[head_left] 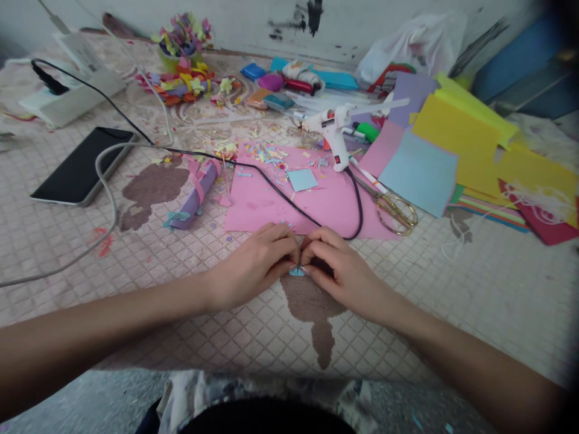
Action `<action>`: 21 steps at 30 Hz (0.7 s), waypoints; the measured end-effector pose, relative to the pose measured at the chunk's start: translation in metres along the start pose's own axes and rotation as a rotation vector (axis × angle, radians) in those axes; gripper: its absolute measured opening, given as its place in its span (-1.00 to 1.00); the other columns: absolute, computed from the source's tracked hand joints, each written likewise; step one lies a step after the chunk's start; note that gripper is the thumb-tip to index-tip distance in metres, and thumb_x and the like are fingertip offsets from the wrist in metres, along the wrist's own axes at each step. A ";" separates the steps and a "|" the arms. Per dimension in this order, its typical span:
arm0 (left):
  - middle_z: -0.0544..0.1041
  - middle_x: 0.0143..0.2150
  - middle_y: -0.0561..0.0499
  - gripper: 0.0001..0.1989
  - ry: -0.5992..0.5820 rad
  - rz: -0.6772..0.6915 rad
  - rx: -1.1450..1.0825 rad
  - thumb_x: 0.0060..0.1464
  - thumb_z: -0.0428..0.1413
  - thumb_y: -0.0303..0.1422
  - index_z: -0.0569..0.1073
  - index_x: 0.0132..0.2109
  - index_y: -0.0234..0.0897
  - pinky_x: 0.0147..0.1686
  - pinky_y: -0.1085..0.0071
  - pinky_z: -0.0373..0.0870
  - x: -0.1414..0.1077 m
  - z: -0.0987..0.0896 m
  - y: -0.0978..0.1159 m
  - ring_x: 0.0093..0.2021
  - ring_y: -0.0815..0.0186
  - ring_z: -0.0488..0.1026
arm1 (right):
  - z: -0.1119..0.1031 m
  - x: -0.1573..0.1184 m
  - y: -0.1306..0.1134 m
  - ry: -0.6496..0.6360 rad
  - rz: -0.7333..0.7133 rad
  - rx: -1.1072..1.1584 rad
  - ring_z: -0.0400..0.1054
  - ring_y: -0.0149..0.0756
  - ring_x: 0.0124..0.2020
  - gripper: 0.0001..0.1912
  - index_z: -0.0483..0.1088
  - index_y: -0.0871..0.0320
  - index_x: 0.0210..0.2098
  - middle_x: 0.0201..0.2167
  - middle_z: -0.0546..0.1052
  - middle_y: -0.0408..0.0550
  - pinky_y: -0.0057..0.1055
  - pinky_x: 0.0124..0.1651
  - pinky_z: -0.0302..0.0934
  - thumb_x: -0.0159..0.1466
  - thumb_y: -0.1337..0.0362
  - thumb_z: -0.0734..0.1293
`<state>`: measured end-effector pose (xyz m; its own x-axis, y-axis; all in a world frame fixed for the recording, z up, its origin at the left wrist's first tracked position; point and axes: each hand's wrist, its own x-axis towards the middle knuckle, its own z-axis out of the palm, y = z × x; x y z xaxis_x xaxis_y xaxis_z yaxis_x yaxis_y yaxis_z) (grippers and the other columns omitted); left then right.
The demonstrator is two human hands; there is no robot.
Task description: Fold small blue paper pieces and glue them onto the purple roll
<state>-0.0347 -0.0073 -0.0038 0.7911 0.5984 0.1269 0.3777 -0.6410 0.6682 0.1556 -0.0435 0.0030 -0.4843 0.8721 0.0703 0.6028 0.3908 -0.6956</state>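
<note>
Near the table's front, my left hand (271,253) and my right hand (337,265) meet with fingertips pinched together. Between them is a small light-blue paper piece (297,272), gripped from both sides; most of it is hidden by the fingers. Just beyond the hands lies a pink sheet (266,214) strewn with paper scraps. A light-blue paper square (303,179) rests on that sheet. To the left stands a purple rolled-paper piece (194,202) with pink and blue paper bits attached.
A white glue gun (335,135) trails a black cord across the pink sheet. Gold-handled scissors (395,211) lie to its right, beside coloured paper sheets (461,138). At left are a phone (84,166), a grey cable (106,199) and a power strip (75,96). Paper flowers (183,36) stand behind.
</note>
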 end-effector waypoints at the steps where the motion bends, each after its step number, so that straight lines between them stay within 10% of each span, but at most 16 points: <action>1: 0.31 -0.25 -0.03 -0.89 0.000 -0.001 -0.001 0.16 -0.06 -0.53 0.32 -0.30 -0.32 -0.12 0.36 0.25 0.000 0.000 0.000 -0.17 0.31 0.26 | 0.000 0.000 0.000 0.002 0.003 -0.001 0.24 -0.31 -0.18 -0.87 0.29 0.16 -0.38 -0.27 0.32 -0.07 -0.35 -0.12 0.18 0.18 0.51 0.25; 21: 0.30 -0.31 -0.01 -0.91 0.026 -0.017 0.014 0.08 0.00 -0.55 0.29 -0.37 -0.33 -0.23 0.38 0.27 0.001 0.001 0.002 -0.24 0.32 0.27 | 0.002 0.000 0.000 0.014 0.006 -0.018 0.24 -0.31 -0.18 -0.85 0.27 0.16 -0.39 -0.28 0.31 -0.07 -0.36 -0.12 0.18 0.16 0.53 0.25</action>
<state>-0.0329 -0.0079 -0.0029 0.7715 0.6217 0.1350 0.3980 -0.6371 0.6601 0.1548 -0.0439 0.0017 -0.4717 0.8785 0.0759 0.6169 0.3903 -0.6835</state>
